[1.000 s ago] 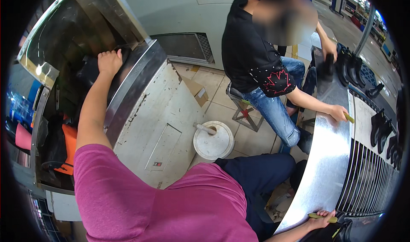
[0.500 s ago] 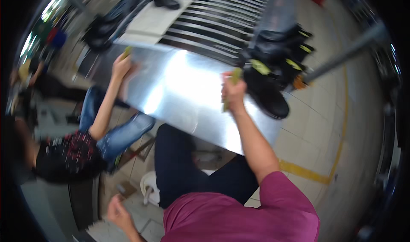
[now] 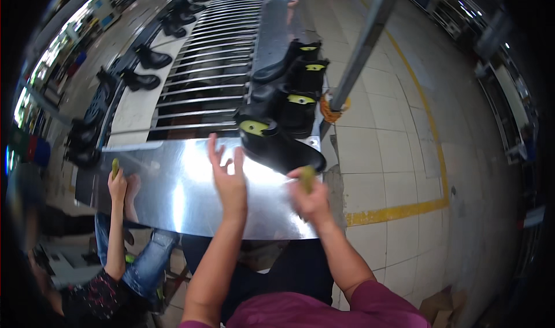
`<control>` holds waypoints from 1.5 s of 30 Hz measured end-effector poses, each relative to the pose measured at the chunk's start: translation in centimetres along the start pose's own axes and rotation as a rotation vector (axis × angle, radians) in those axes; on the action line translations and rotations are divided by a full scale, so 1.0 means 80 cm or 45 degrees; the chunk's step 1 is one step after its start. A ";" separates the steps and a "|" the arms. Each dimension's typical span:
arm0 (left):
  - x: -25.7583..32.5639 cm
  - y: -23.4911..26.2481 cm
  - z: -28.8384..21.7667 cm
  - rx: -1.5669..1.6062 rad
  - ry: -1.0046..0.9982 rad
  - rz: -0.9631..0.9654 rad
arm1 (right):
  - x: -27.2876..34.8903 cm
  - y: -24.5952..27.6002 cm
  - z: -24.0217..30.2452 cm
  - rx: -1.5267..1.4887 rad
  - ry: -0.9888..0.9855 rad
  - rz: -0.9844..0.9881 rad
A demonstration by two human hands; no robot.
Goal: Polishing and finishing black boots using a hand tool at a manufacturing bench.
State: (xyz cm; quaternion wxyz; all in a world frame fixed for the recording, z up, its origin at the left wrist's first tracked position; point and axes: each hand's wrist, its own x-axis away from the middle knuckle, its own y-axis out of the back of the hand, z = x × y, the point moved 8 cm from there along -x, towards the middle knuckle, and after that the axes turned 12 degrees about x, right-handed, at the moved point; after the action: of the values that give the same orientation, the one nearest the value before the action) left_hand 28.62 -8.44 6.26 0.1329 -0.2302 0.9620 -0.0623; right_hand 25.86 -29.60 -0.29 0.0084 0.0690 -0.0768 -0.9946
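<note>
"Table (image 3: 196, 183) and metal bars (image 3: 199, 67) are facing us. Where are we finding the nearest boot (image 3: 283, 148)?"

"We are seeing it resting at the table's far right corner, just in front of other boots (image 3: 299, 120); presumably, grouping is keeping them within reach."

"What are we holding?"

"We are keeping the left hand (image 3: 229, 183) open, fingers (image 3: 217, 157) spread, gripping nothing. We are wrapping the right hand (image 3: 312, 202) around a green handle (image 3: 307, 178), likely leaving the left free."

"How is the boot looking?"

"It is showing smooth black, with a yellow-green tab (image 3: 253, 127)."
</note>
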 end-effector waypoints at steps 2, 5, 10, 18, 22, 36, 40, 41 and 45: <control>0.029 -0.010 0.042 0.002 0.276 0.036 | -0.008 0.059 0.016 -0.113 -0.070 -0.158; 0.044 -0.032 0.096 0.151 0.504 0.162 | -0.064 0.080 0.030 0.077 0.163 -0.191; 0.058 -0.032 0.121 0.323 0.646 0.305 | -0.091 0.030 0.016 0.449 0.021 0.032; 0.034 0.029 0.072 0.347 0.472 0.095 | 0.030 -0.049 0.086 0.225 0.230 0.576; 0.002 0.039 0.089 0.160 0.468 0.163 | 0.016 -0.063 0.085 -0.037 0.105 0.578; 0.065 0.170 0.083 0.390 0.474 -0.155 | -0.025 -0.057 0.057 -0.315 -0.137 -0.019; 0.070 0.170 0.078 0.267 0.372 -0.170 | -0.054 -0.093 0.074 -0.469 -0.038 -0.018; 0.073 0.170 0.077 0.244 0.282 -0.214 | -0.064 -0.105 0.085 -0.492 0.023 -0.089; 0.082 0.175 0.077 0.151 0.132 -0.302 | -0.105 -0.162 0.084 -0.648 -0.042 0.120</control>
State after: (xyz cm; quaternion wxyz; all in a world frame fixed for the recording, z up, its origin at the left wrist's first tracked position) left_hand 18.79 0.62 -3.65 0.0880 -0.3304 0.9283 -0.1463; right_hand 33.20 -15.55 5.46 0.0705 0.0448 0.1725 -0.9815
